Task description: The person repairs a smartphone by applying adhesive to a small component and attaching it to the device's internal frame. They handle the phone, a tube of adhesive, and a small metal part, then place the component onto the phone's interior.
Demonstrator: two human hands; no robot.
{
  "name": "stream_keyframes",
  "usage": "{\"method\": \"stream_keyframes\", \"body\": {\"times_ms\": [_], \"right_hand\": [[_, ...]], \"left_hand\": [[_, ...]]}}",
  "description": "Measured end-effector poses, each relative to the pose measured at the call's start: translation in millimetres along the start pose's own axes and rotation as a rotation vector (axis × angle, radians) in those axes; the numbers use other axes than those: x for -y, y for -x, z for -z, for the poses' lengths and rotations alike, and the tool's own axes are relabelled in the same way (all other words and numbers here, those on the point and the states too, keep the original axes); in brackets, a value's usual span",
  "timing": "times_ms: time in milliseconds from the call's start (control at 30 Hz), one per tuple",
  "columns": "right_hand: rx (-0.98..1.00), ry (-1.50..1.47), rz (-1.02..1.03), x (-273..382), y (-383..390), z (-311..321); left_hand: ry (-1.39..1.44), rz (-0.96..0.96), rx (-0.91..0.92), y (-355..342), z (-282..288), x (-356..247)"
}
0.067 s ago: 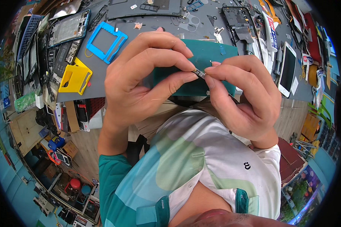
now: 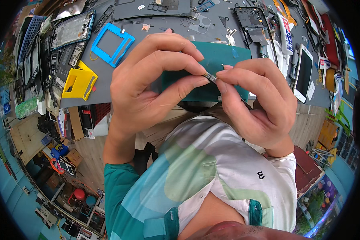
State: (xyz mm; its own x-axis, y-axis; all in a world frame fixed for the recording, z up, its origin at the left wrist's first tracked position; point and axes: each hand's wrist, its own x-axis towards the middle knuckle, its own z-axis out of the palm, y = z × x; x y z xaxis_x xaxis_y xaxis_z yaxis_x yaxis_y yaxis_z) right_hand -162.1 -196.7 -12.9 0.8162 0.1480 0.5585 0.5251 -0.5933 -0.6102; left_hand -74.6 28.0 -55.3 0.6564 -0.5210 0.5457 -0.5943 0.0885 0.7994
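Observation:
Between my two hands is a small, narrow silver-and-dark electronic part [image 2: 211,77], held above a green mat [image 2: 216,54]. My left hand [image 2: 152,80] pinches its left end with thumb and fingertips. At the other end, the thumb and index finger of my right hand [image 2: 262,100] are closed on it. Fingertips cover both ends, so its full shape does not show. A small clear bluish piece [image 2: 235,53] lies on the mat beyond my right fingers.
On the grey bench [image 2: 148,24] lie a blue plastic frame [image 2: 113,44], a yellow plastic holder [image 2: 79,81] and an opened phone body [image 2: 73,30] at left. A white phone [image 2: 304,74], a white tube [image 2: 285,34] and a black phone frame [image 2: 252,22] are at right.

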Motion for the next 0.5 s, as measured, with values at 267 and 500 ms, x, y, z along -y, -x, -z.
{"method": "stream_keyframes", "body": {"times_ms": [267, 500], "right_hand": [[-0.007, -0.001, 0.013, -1.8, 0.6, -0.8], [-0.008, -0.006, -0.001, -1.0, 0.0, -0.2]], "left_hand": [[-0.005, 0.007, 0.001, -0.2, 0.3, -1.3], [-0.004, 0.006, 0.001, -0.4, -0.8, -1.0]]}}
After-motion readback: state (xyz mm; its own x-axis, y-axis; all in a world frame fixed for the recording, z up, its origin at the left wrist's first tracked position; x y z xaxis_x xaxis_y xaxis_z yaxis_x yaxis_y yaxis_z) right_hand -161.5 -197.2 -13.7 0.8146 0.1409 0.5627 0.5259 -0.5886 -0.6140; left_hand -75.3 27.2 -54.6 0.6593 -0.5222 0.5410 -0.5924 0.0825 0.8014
